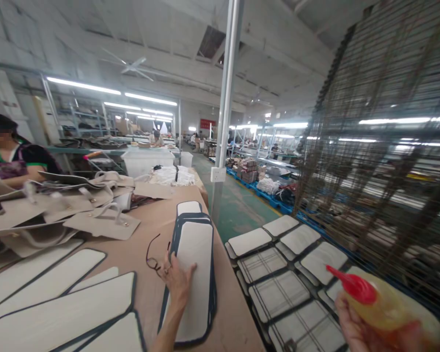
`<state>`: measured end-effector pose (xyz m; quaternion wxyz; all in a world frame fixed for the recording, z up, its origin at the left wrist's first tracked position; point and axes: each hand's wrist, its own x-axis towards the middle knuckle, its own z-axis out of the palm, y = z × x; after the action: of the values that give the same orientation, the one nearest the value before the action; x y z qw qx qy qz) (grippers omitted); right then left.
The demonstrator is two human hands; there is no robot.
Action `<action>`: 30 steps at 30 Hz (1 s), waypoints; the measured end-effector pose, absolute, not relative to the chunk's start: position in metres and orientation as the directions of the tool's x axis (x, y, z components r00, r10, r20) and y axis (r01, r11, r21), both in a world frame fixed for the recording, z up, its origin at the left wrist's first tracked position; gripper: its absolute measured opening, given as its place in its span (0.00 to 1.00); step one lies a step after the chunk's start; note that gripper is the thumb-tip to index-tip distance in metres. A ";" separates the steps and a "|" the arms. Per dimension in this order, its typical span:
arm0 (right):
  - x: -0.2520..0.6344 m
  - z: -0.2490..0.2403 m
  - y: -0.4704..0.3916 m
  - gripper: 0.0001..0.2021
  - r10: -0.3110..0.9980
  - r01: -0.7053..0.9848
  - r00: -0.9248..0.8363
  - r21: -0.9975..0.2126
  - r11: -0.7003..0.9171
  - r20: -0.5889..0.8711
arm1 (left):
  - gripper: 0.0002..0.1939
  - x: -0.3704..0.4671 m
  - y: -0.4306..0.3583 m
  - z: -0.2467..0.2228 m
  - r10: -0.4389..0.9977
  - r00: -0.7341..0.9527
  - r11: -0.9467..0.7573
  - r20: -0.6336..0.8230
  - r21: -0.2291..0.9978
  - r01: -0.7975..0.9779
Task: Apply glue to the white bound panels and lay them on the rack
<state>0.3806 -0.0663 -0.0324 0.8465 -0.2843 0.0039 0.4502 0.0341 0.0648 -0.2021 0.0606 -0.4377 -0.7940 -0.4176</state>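
Note:
My left hand [178,278] lies on a stack of long, round-cornered panels [196,293], pale on top with dark edges. Its thumb and fingers are apart, the fingertips near the stack's left side. A pair of glasses [153,263] rests on the brown table just left of those fingers. My right hand [354,325] is closed around a squeeze bottle [386,305] with a red pointed nozzle and yellowish contents. The bottle is tilted with its tip toward the left, above the wire rack; part of the hand is hidden behind it.
More pale panels [88,308] lie at the table's left front. Beyond them are beige bag pieces with handles [102,220]. Flat pieces cover a wire rack [262,264] to the right, with tall mesh racks [381,107] behind. A metal post [225,98] stands ahead. A co-worker [14,151] sits at left.

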 end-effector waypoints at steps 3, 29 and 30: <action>0.364 -0.021 -0.064 0.16 0.740 -0.775 0.583 -0.502 0.384 -0.335 | 0.26 0.040 0.064 -0.209 0.639 -0.544 0.101 0.543 0.642 0.760; 0.361 -0.028 -0.052 0.13 0.818 -0.770 0.541 -0.506 0.388 -0.195 | 0.35 0.043 0.046 -0.185 0.804 -0.418 0.120 0.423 0.574 0.810; 0.363 -0.029 -0.051 0.14 0.821 -0.751 0.549 -0.524 0.401 -0.159 | 0.34 0.044 0.045 -0.178 0.814 -0.408 0.092 0.414 0.601 0.794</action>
<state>0.3628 -0.0505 -0.0288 0.8347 -0.2787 -0.0622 0.4709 0.0438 0.0446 -0.1779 -0.0126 -0.5440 -0.7389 -0.3975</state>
